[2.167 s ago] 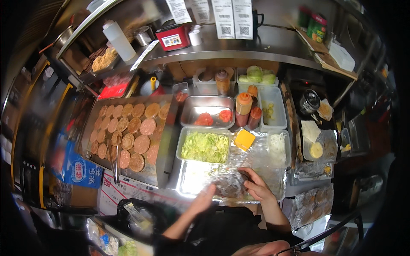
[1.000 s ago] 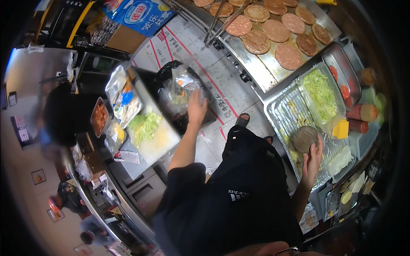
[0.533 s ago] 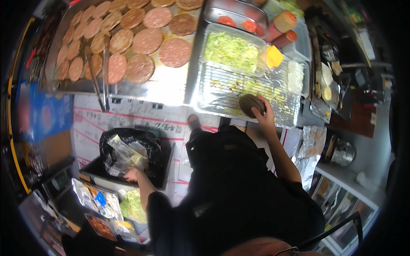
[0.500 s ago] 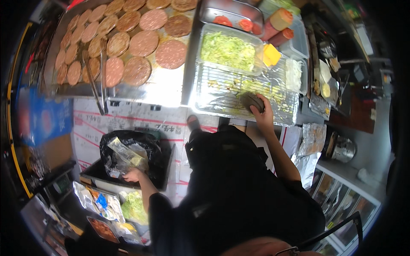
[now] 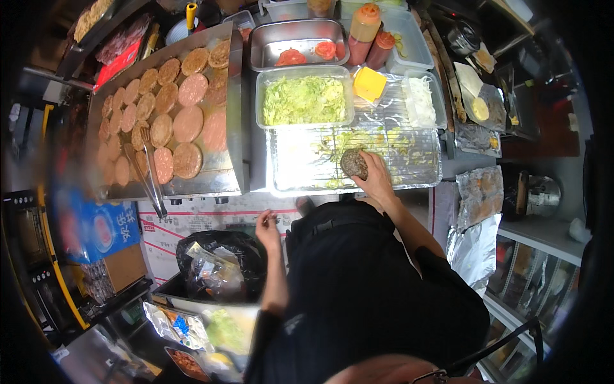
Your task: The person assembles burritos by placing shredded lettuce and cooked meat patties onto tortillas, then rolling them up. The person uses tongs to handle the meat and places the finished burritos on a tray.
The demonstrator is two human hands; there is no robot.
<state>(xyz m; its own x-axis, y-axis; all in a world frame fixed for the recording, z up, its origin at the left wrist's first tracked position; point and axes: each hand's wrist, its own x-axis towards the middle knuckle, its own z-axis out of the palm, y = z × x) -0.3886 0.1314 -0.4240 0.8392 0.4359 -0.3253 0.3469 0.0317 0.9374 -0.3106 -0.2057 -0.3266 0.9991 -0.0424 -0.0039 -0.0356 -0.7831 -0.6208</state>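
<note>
My right hand grips a dark, speckled, round bun-like thing, fingers and thumb around its right side. It is just above or on a wire rack over a foil-lined tray strewn with lettuce shreds. Whether the rack bears the thing's weight, I cannot tell. My left hand hovers in front of my body, right of the black bin bag. Its fingers are loosely bent with a gap between them, and I see nothing held. Crumpled clear plastic lies in the bag.
Patties cover a griddle at left, with tongs across its front edge. Behind the rack stand a tub of shredded lettuce, cheese slices, a tomato pan, sauce bottles and a white-shred tub.
My left hand has left the bin bag and risen up and to the right. My right hand still holds the dark round thing, now turned with its speckled face showing. The whole view has shifted.
</note>
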